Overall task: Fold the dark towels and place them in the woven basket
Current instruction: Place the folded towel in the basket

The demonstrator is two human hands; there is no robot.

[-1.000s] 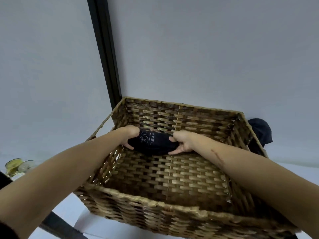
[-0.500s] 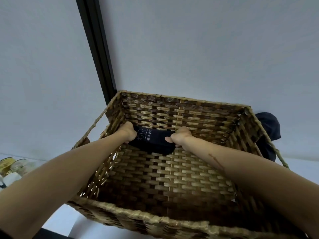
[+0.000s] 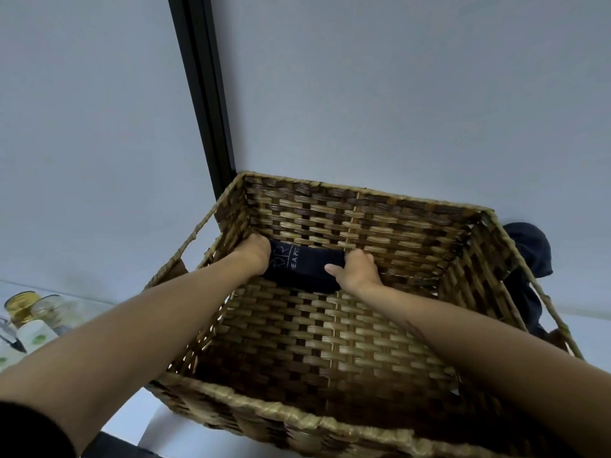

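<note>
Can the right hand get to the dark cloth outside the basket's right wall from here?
Probably not directly. The right hand is down inside the woven basket, gripping the folded towel; the basket's right wall stands between it and the dark cloth.

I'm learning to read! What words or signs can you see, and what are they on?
"HE A FIT": white letters on the dark folded towel in the basket, partly hidden by the left hand.
White logo beside it: cut off, unreadable.
Bottles at the left: labels too blurred.
</note>
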